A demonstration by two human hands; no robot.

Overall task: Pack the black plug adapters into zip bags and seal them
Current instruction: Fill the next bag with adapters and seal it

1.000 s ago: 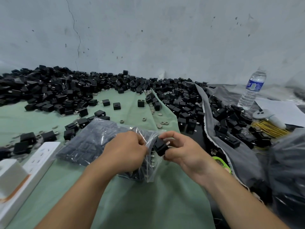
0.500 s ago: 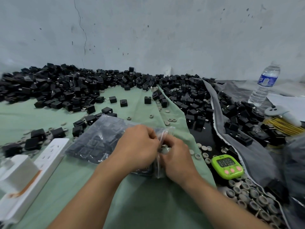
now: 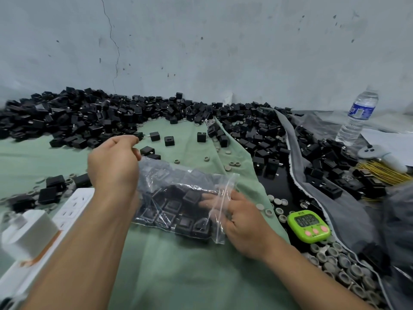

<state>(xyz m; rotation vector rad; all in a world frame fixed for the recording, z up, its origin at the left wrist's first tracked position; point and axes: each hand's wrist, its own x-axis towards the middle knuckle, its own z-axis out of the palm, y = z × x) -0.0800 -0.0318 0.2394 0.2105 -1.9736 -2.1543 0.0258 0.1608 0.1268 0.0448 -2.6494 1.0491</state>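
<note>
A clear zip bag (image 3: 178,198) with several black plug adapters inside lies on the green cloth (image 3: 190,276) in the middle. My right hand (image 3: 241,220) holds the bag's right end, with fingers showing through the plastic. My left hand (image 3: 114,162) hovers over the bag's left end, fingers curled, touching the plastic at its edge; whether it grips the bag is unclear. A long heap of loose black adapters (image 3: 89,117) runs along the wall behind, and single adapters (image 3: 169,140) lie scattered on the cloth.
A white power strip (image 3: 67,211) and a white charger block (image 3: 29,233) lie at the left. A green timer (image 3: 309,224), grey round caps (image 3: 335,262), a water bottle (image 3: 357,117), gold wire ties (image 3: 380,171) and grey cloth (image 3: 348,220) sit at the right.
Both hands were pinched together at the bag's mouth. Now they are apart: the left hand has lifted up and left, the right hand holds the bag's right end, and the bag lies flatter.
</note>
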